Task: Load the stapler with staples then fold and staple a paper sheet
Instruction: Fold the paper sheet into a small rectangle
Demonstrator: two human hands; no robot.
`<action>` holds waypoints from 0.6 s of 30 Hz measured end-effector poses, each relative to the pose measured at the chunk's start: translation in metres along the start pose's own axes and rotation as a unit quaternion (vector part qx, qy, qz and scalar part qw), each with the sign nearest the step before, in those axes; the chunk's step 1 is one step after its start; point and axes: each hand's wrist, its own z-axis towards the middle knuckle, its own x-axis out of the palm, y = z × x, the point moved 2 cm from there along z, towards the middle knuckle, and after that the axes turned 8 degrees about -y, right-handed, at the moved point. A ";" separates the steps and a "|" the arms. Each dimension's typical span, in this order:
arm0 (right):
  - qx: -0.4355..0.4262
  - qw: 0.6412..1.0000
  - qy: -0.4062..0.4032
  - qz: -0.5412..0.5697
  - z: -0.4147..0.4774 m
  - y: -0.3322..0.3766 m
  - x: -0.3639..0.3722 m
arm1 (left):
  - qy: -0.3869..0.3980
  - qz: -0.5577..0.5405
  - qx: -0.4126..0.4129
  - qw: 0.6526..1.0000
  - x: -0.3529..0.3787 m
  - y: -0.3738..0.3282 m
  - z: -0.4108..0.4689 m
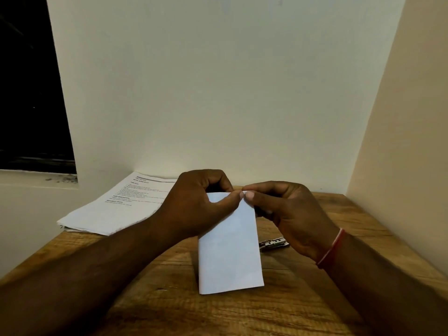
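A folded white paper sheet (230, 251) is held upright over the wooden table (169, 299), its lower edge near the tabletop. My left hand (196, 204) pinches its top edge between thumb and fingers. My right hand (288, 212) pinches the same top edge just to the right, so the thumbs almost touch. A small metal stapler (274, 244) lies on the table behind the sheet, under my right hand, partly hidden.
A stack of printed sheets (114, 209) lies at the table's back left corner, overhanging the edge. Walls close in behind and to the right. A dark window opening (29, 93) is at the far left.
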 end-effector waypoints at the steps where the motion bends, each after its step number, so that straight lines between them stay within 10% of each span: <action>1: -0.001 1.000 -0.004 0.007 0.000 0.000 0.000 | -0.006 0.004 0.011 1.000 -0.001 -0.002 0.000; 9: 0.003 0.999 -0.035 -0.015 -0.003 0.005 0.002 | -0.027 0.038 0.073 0.996 -0.004 -0.011 -0.001; 18: 0.003 0.991 -0.124 -0.059 0.005 0.007 -0.009 | -0.030 -0.035 -0.059 0.997 -0.011 0.001 0.009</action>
